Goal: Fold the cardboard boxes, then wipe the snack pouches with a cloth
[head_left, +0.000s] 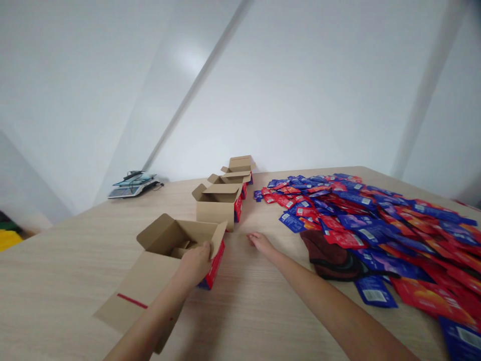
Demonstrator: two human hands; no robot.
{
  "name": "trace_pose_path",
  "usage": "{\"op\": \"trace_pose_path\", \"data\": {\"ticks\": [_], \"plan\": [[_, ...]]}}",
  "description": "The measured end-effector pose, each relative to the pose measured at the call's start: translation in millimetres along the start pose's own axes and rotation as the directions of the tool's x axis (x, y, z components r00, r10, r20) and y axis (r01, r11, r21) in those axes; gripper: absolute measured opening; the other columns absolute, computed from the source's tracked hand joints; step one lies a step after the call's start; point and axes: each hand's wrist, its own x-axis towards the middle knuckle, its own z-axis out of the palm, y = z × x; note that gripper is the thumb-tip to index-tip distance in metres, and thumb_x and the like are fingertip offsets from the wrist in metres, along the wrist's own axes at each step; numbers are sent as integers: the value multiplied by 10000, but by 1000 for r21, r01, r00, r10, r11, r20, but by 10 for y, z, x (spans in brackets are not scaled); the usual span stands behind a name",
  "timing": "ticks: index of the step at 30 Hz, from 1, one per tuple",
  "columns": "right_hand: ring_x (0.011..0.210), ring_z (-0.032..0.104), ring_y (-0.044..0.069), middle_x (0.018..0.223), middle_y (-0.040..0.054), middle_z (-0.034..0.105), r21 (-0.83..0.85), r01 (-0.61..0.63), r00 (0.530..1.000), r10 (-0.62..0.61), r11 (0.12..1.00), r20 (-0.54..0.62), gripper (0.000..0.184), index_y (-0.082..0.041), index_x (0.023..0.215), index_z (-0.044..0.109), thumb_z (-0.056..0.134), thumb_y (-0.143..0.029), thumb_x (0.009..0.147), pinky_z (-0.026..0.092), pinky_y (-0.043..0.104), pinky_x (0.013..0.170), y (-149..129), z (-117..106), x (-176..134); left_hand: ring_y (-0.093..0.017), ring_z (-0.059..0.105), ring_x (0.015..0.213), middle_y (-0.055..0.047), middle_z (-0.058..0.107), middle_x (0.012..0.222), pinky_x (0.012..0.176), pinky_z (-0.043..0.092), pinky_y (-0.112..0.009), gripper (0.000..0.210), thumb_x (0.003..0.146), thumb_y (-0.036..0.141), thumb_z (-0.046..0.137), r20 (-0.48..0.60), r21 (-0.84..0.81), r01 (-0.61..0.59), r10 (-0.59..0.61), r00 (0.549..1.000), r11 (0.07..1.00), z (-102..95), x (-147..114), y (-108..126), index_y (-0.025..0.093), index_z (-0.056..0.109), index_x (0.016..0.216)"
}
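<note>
An open cardboard box [201, 227] with a brown inside and a red and blue outer side sits nearest me, its lid flap hanging toward me. My left hand [194, 264] is closed on the box's right side wall near the flap, and the fingers dip partly out of sight behind the rim. Folded cardboard shows inside. To the right of the boxes, low over the wooden table [255, 306], is my right hand [260, 242], its fingers curled together with nothing seen in them.
Several more open boxes [215, 211] stand in a row behind the near one. Red and blue packets [353, 220] lie in a large heap on the right, with a dark red cloth item [330, 255] at its edge. A scale-like device [133, 185] sits far left.
</note>
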Motion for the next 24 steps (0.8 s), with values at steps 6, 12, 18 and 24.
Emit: {"op": "trace_pose_path", "data": {"ticks": [6, 12, 18, 24], "plan": [[805, 610, 173, 894, 59, 674, -8, -20, 1000, 20, 1000, 8, 243, -172, 811, 664, 466, -295, 741, 486, 281, 692, 47, 9, 28, -290, 636, 912, -172, 671, 978, 743, 453, -367, 254, 810, 154, 350, 5, 45, 89, -90, 996, 995, 11, -89, -265, 119, 506, 1007], [788, 611, 173, 938, 77, 665, -67, 4, 1000, -4, 998, -2, 264, -165, 830, 665, 448, -281, 734, 483, 289, 698, 81, 0, 35, -306, 643, 888, -175, 673, 972, 702, 463, -381, 263, 800, 169, 324, -10, 18, 158, -158, 987, 987, 75, -39, -608, 139, 525, 967], [790, 602, 185, 934, 75, 664, -152, 77, 996, -81, 985, -20, 263, -176, 842, 674, 436, -247, 753, 461, 309, 750, 36, 9, -54, -311, 633, 922, -191, 660, 1015, 718, 461, -368, 311, 809, 228, 328, 22, -31, 313, -312, 950, 949, 186, 305, -1212, 133, 552, 1003], [866, 584, 199, 879, 63, 664, -237, 188, 982, -191, 953, 12, 225, -199, 796, 685, 464, -225, 761, 416, 305, 811, -79, 34, -156, -283, 612, 975, -172, 645, 1075, 735, 449, -308, 321, 809, 261, 375, -34, -126, 382, -389, 921, 915, 221, 982, -1777, 135, 576, 1026]]}}
